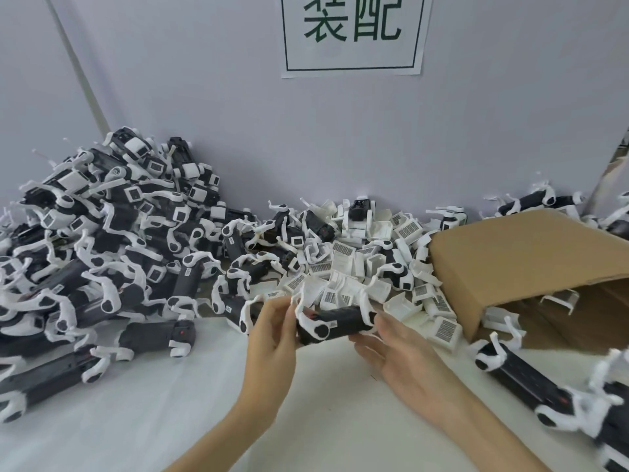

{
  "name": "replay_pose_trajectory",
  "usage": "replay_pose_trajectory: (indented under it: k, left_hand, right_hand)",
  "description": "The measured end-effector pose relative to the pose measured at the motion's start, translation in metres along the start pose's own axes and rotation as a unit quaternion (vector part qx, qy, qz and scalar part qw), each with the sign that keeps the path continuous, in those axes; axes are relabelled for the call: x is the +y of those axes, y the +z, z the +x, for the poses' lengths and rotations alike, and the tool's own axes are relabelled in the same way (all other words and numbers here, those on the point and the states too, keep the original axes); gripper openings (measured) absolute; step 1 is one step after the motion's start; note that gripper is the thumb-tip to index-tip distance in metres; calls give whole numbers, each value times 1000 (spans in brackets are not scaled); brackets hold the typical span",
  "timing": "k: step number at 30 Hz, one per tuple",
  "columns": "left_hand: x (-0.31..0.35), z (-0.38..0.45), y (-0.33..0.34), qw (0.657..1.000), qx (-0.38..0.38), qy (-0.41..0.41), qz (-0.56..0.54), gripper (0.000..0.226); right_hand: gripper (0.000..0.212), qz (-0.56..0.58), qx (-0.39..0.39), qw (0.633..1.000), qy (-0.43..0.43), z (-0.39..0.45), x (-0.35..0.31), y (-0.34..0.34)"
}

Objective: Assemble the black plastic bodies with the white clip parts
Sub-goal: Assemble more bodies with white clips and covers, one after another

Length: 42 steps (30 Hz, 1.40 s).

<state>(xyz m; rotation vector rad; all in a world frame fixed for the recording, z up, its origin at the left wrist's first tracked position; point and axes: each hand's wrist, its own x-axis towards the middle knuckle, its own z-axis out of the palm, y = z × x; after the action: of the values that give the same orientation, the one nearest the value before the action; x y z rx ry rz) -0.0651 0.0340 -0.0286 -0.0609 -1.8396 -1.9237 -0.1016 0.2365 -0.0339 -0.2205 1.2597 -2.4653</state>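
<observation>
The left hand (272, 330) grips one black body (335, 325) above the bench (170, 420); the right hand (401, 356) supports it with relaxed, extended fingers. A large pile of assembled units (102, 233) is complete. Loose white clip parts (357, 267) beside the cardboard box (531, 264) remain unfitted.

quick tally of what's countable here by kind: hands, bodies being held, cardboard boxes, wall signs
hands: 2, the left hand and the right hand
black body held between them: 1
cardboard box, lying on its side: 1
wall sign with green characters: 1
total: 5
The loose white clip parts and piled bodies are too many and too tangled to count.
</observation>
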Motion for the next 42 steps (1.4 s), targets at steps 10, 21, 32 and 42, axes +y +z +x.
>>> replay_pose_trajectory:
  k: [10,21,32,42]
  left_hand:
    - [-5,-17,-7,990,-101,-77,-53,50]
    - [-4,-17,-14,988,-134,-78,-17,65]
    - [-17,-10,-20,980,-181,-53,-55,55]
    - [-17,-10,-16,984,-158,-67,-45,52]
  right_hand:
    - [62,-93,38,995,-3,0,11,2]
    - [46,-214,48,974,-58,-14,4,16]
    - [60,154,3,987,43,-18,-6,13]
    - [47,-17,90,996,19,-16,-5,22]
